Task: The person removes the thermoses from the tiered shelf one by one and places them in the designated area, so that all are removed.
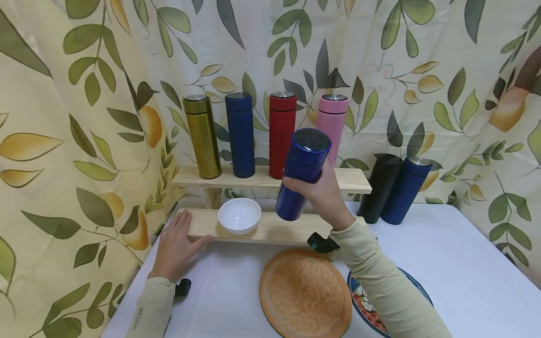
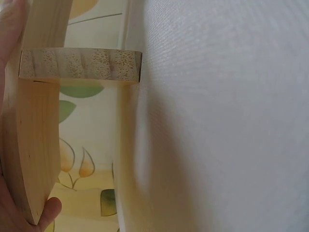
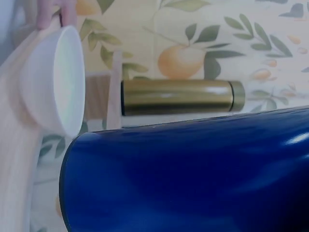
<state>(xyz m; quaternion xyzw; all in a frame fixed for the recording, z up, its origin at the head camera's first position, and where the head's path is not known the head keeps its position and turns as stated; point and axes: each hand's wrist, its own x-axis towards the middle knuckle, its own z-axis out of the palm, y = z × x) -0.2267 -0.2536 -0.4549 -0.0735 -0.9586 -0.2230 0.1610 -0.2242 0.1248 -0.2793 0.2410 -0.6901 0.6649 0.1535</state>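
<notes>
A glossy dark blue thermos bottle [image 1: 301,164] is tilted in the grip of my right hand [image 1: 327,197], held above the lower board of a two-tier wooden shelf [image 1: 270,229]. Its blue body [image 3: 183,169] fills the lower part of the right wrist view. On the lower board sits a white bowl [image 1: 240,209], left of the bottle. My left hand [image 1: 179,246] holds the left end of that board. In the left wrist view a fingertip [image 2: 52,209] curls round the board's edge [image 2: 41,130]; the rest of that hand is mostly out of frame.
Gold [image 1: 202,136], blue [image 1: 240,136], red [image 1: 282,131] and pink [image 1: 334,117] bottles stand on the upper board. A black bottle [image 1: 380,188] and another blue bottle [image 1: 406,190] stand right of the shelf. In front lie a round brown mat [image 1: 306,291] and a patterned plate [image 1: 359,300], partly behind my right sleeve.
</notes>
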